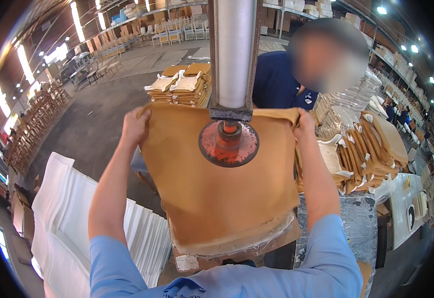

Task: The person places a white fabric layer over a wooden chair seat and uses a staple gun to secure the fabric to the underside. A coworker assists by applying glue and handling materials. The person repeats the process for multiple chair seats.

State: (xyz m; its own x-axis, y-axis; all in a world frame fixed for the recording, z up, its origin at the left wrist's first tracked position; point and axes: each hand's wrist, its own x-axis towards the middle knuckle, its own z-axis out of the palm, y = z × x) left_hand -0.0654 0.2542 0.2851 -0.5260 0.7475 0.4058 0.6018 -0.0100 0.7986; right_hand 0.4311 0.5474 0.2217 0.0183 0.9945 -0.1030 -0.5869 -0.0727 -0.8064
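Note:
A tan sheet of upholstery material point(187, 184) is spread in front of me, stretched between my two hands. At its far left corner my left hand point(136, 126) is closed on the edge. My right hand point(304, 125) grips the far right corner, where the edge folds over. A press with a round red plate point(228, 144) hangs over the far middle of the sheet, hiding part of it; contact between them cannot be told. Beneath the near edge lies a plastic-wrapped pad or board point(237, 244), mostly covered by the sheet.
White foam sheets point(73, 208) are stacked at my left. A co-worker in a dark blue shirt point(276, 79) stands beyond the press. Tan cushions point(361, 154) pile up on the right, above a plastic-covered table point(361, 223). More tan covers point(182, 84) are stacked farther back.

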